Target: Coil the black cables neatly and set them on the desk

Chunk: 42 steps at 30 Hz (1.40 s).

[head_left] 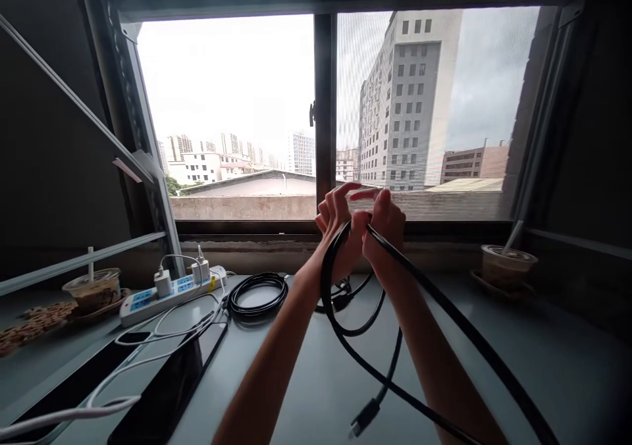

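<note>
Both my hands are raised in front of the window, close together, working a thick black cable (345, 340). My left hand (338, 224) has the cable looped round its palm and wrist, its fingers partly spread upward. My right hand (385, 224) is closed on the cable where it runs off to the lower right. A loop hangs below my wrists, and a plug end (364, 420) dangles above the desk.
A coiled black cable (257, 293) lies on the grey desk (543, 372). A white power strip (170, 290) with chargers and white leads sits left, beside two dark tablets (162, 392). Drink cups stand far left (93, 287) and far right (506, 264).
</note>
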{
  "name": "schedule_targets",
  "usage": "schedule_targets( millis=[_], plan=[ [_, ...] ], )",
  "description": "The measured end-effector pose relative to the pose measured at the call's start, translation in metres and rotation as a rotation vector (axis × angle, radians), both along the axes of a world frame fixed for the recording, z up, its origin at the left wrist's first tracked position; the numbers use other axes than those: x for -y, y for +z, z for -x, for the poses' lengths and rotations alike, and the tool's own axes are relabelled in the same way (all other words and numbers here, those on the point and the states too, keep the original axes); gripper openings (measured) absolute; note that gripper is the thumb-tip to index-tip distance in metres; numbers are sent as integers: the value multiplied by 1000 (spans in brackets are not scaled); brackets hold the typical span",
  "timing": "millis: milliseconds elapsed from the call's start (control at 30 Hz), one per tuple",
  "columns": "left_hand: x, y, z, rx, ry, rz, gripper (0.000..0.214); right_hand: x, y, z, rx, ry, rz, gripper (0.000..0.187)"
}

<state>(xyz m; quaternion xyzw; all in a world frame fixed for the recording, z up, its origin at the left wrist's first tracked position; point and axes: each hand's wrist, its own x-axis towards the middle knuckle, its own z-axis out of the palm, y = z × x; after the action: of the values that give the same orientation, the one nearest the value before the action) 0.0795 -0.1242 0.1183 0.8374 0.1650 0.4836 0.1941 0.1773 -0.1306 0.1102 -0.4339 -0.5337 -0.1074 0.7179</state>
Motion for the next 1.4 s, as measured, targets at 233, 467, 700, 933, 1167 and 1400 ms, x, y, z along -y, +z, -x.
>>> schedule_targets(
  millis=[233,467,700,933,1167,1400],
  plan=[
    [-34,19,35,-23,-141,138,49,10,15,-36,30,-407,176,39],
    [-29,-1,2,-96,31,-20,72,11,19,-47,-46,-347,154,41],
    [-64,-8,-6,112,223,48,36,16,24,-55,-201,-5,152,43],
    [-60,1,14,106,337,97,37,8,19,-58,-159,135,205,42],
    [-43,19,41,57,139,363,40,-3,12,-62,-80,131,320,39],
    [-59,20,57,469,181,346,34,-8,7,-73,-304,379,438,33]
  ],
)
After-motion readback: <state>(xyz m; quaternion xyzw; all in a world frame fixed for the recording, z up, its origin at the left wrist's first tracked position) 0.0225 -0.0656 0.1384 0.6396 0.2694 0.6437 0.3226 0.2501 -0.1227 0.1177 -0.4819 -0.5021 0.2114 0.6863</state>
